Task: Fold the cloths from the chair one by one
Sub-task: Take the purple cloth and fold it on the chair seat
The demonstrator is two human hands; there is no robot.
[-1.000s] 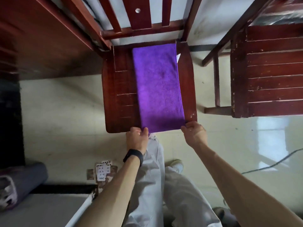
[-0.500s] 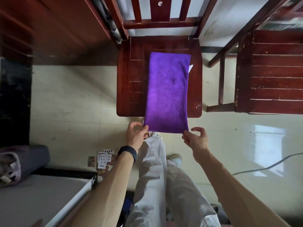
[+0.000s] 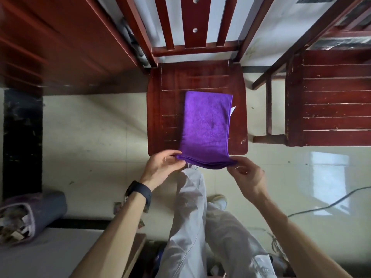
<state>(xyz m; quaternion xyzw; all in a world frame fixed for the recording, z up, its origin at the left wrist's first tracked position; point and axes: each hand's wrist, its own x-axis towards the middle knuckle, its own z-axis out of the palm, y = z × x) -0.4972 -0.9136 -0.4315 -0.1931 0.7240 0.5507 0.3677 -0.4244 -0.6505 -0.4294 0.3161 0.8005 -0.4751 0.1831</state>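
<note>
Two hands, left hand (image 3: 160,167) and right hand (image 3: 246,173), pinch the purple cloth's (image 3: 206,125) near corners (soft, light, floppy).

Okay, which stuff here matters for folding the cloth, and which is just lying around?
In use: purple cloth, chair, left hand, right hand.
Lying about: second chair, playing cards, cable, rolled mat.

Soft, matt purple cloth (image 3: 205,125) lies on a scuffed, varnished wooden chair (image 3: 160,109) above glossy floor tiles (image 3: 96,129).
</note>
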